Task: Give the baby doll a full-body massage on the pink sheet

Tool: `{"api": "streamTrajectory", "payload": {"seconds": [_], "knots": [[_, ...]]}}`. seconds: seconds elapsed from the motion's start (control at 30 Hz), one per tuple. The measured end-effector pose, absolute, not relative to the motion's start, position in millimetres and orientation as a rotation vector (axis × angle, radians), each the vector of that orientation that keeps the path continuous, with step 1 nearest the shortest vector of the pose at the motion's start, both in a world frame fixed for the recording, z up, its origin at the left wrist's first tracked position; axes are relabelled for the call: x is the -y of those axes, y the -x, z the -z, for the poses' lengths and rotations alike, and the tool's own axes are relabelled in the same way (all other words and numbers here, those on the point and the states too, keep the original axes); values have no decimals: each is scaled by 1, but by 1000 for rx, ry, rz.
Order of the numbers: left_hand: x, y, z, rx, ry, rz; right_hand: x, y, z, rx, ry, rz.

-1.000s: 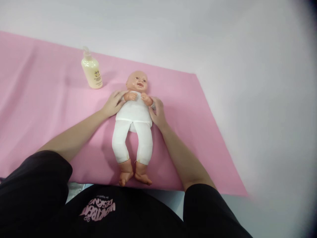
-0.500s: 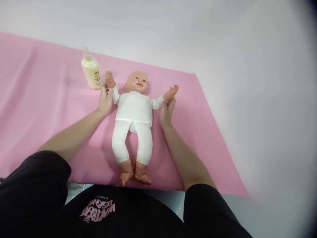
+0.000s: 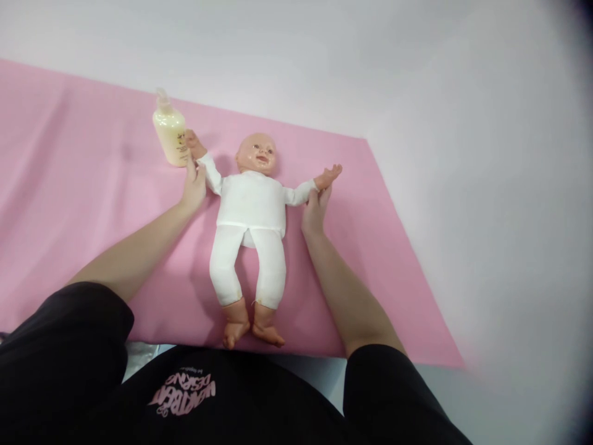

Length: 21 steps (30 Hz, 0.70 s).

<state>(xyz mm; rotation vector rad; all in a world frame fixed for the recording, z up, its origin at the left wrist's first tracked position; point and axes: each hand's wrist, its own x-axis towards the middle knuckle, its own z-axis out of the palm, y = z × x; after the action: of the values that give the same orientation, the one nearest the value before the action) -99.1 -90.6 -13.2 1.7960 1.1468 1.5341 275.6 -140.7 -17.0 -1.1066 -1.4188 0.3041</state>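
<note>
A baby doll (image 3: 250,210) in a white suit lies on its back on a pink sheet (image 3: 83,210), head away from me and feet near my body. Its arms are spread out to both sides. My left hand (image 3: 193,184) holds the doll's arm at the wrist on the left side, close to a pale yellow pump bottle (image 3: 170,131). My right hand (image 3: 315,207) holds the doll's other arm at the wrist, on the right side.
The pump bottle stands upright at the back left of the doll, almost touching the doll's raised hand. The pink sheet covers a pale grey surface (image 3: 486,185) and ends at the right and near my body.
The doll's arms were folded on its chest under my hands. My hands have drawn both arms outward, wider now than half a second ago.
</note>
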Motion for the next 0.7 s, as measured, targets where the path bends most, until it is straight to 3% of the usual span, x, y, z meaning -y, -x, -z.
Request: {"api": "streamTrajectory", "payload": {"seconds": [0.27,0.7], "knots": [[113,81,0,-1125,-2144,-1331,159,-251,2,1626,1158,-339],[105,84,4,-1288,-1983,-1252,150,-261,11,1543,1421,-579]]}}
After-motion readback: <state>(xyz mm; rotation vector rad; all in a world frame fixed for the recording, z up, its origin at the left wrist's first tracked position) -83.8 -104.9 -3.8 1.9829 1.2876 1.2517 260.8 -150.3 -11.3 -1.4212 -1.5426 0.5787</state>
